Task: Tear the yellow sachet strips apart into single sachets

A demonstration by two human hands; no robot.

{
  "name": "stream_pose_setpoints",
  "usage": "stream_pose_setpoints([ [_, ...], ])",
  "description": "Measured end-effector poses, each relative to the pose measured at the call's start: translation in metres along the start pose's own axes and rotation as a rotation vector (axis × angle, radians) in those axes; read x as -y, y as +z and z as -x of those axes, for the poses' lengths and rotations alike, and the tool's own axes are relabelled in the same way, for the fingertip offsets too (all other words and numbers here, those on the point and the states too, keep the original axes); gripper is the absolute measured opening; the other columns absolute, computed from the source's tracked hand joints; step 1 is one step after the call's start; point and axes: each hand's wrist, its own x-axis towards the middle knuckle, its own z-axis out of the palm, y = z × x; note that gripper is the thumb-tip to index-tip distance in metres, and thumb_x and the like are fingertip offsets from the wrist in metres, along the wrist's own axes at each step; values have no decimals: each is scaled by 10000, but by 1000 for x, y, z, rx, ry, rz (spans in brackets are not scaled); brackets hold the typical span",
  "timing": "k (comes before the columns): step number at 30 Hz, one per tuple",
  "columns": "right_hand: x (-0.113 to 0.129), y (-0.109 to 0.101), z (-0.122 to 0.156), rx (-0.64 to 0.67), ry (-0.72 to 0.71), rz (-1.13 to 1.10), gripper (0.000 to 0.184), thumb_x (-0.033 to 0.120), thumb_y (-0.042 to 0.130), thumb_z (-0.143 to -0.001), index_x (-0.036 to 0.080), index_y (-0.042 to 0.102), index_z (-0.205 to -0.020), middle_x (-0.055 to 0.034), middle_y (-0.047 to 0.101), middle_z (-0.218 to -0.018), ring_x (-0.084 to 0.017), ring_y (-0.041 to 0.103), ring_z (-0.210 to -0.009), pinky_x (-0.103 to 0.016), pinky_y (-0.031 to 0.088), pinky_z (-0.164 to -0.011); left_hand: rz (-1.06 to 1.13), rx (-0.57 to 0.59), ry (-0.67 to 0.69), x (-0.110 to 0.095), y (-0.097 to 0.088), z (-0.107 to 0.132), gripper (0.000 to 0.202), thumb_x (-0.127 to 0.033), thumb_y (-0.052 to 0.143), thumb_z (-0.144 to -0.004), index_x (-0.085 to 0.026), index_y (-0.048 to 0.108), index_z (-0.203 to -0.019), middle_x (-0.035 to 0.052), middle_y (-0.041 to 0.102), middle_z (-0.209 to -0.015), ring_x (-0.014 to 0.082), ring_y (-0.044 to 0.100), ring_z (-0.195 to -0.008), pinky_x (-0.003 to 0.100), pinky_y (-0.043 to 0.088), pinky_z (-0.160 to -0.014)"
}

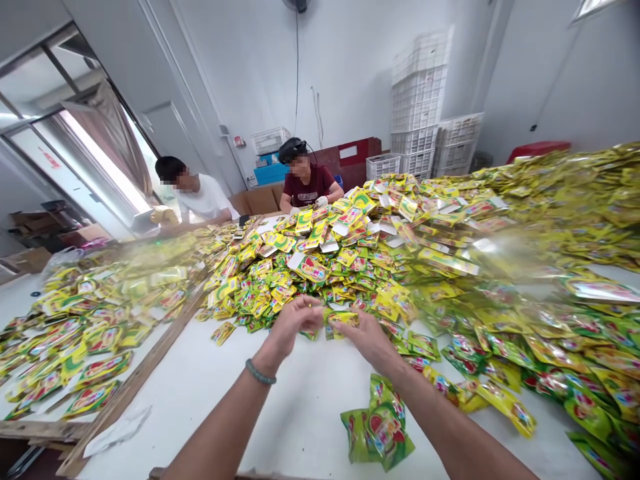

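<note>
My right hand (369,337) has its thumb and fingers closed on a small yellow candy packet (345,319) at the front of the large heap. Close by on the left, my left hand (296,323) is raised with its fingers curled in; a slight blur hides what they hold, if anything. A beaded bracelet (261,372) circles my left wrist. Beyond both hands rises a heap of yellow and green packets (265,283). Several green packets (383,427) lie together on the white tabletop (300,413), beside my right forearm.
A wooden strip (145,367) separates another packet pile (100,333) on the left. More packets (565,220) spread across the right side. Two co-workers, one in a white shirt (207,197), one in a dark red shirt (314,190), sit across the table. White crates (419,100) are stacked behind.
</note>
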Motion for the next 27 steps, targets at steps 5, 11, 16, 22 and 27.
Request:
stream_pose_setpoints([
  [5, 2, -2, 1, -45, -16, 154, 289, 404, 659, -703, 165, 644, -866, -13, 656, -660, -152, 542, -579, -260, 386, -562, -976, -430, 478, -47, -8, -65, 591, -368, 742, -718, -110, 553, -1215, 243, 577, -1239, 372, 506, -1133, 497, 374, -917],
  [11, -6, 4, 2, -8, -69, 262, 222, 353, 631, -711, 193, 670, -860, -22, 692, -699, -178, 594, -635, -266, 411, -584, -1378, -118, 620, -56, 6, -100, 205, -50, 706, -686, -176, 676, -844, 124, 704, -907, 347, 479, -1183, 504, 288, -998],
  [16, -4, 1, 1, -29, -121, 246, 279, 426, 607, -739, 182, 690, -845, -42, 694, -688, -206, 602, -653, -295, 432, -611, -1416, -142, 608, -57, 10, -74, 59, -137, 596, -802, -168, 631, -838, 110, 687, -855, 272, 596, -937, 422, 390, -891],
  [22, -2, -9, -3, -45, -45, -62, 400, 540, 667, -722, 157, 690, -833, -66, 706, -713, -226, 627, -668, -312, 469, -622, -566, -416, 439, -40, -1, -14, 641, -238, 675, -761, -249, 393, -1336, 7, 671, -820, 189, 637, -706, 303, 483, -680],
  [27, 2, -3, 4, 154, 47, -420, 457, 520, 744, -680, 173, 666, -968, -70, 734, -857, -220, 665, -757, -325, 515, -705, 201, -360, 261, 10, 3, 22, 805, -273, 781, -653, -246, 360, -1338, 57, 675, -989, 205, 676, -801, 330, 553, -688],
])
